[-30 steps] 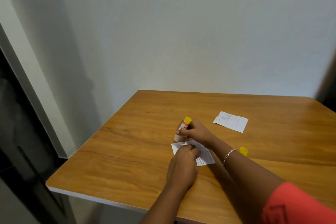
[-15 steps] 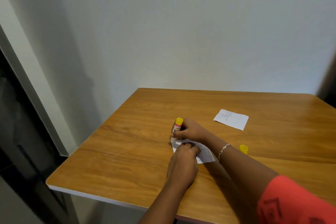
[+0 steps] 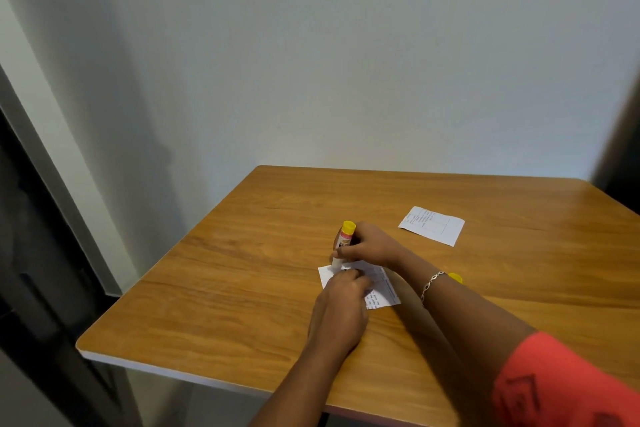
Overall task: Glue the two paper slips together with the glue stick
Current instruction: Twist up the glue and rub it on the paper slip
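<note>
My right hand (image 3: 372, 246) grips the glue stick (image 3: 343, 243), yellow end up, its white tip down on the far left corner of a printed paper slip (image 3: 379, 289). My left hand (image 3: 341, 310) presses that slip flat against the wooden table (image 3: 242, 288) with its fingertips and covers most of it. A second white slip (image 3: 432, 225) lies on its own farther back to the right. The yellow cap (image 3: 455, 277) sits on the table just behind my right wrist, partly hidden.
The table stands against a white wall, with its left and near edges in view. A dark doorway and its frame lie to the left. A bracelet is on my right wrist.
The glue stick's tip has slid left along the slip's far edge to its corner. My left hand has stayed pressing the slip.
</note>
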